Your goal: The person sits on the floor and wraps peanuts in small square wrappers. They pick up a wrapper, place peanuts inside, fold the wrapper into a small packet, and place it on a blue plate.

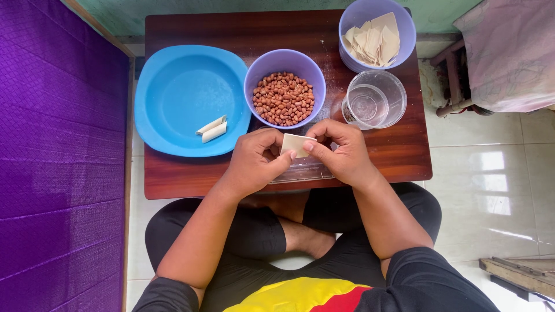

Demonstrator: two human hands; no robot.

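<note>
My left hand [254, 162] and my right hand [341, 153] meet over the front edge of a low dark wooden table [191, 173], pinching one small pale dough wrapper [295, 143] between their fingertips. Just beyond them stands a lilac bowl [254, 69] filled with red-skinned peanuts [283, 98]. A big blue plate [185, 98] to the left holds two rolled pale wrappers [211, 129]. A clear sheet [300, 170] lies under my hands.
A lilac tub [404, 40] of flat pale wrappers sits at the table's far right, with a clear plastic cup [376, 99] in front of it. A purple mat [58, 150] covers the floor on the left. My crossed legs rest under the table; white tiles lie to the right.
</note>
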